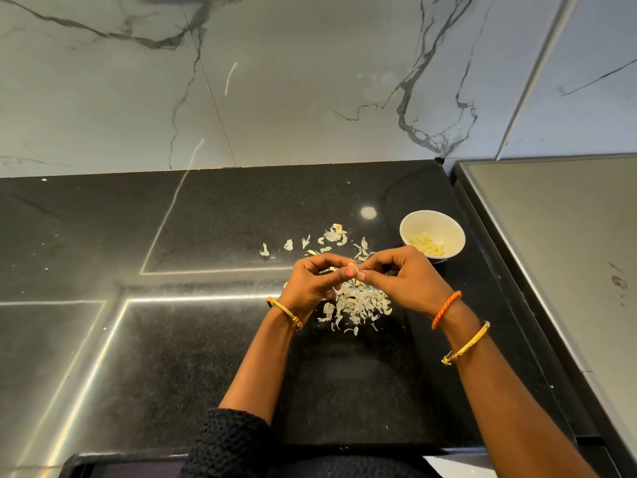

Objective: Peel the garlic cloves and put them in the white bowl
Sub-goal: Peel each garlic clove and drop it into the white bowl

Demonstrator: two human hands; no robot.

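A small pale garlic clove is pinched between the fingertips of my left hand and my right hand, which meet above the black counter. Most of the clove is hidden by my fingers. A white bowl stands just right of and beyond my right hand, with several peeled cloves lying in its bottom. Below my hands lies a pile of papery garlic skins.
More loose skins are scattered on the counter beyond my hands. A marble wall rises at the counter's back edge. A grey steel surface adjoins the counter on the right, close to the bowl.
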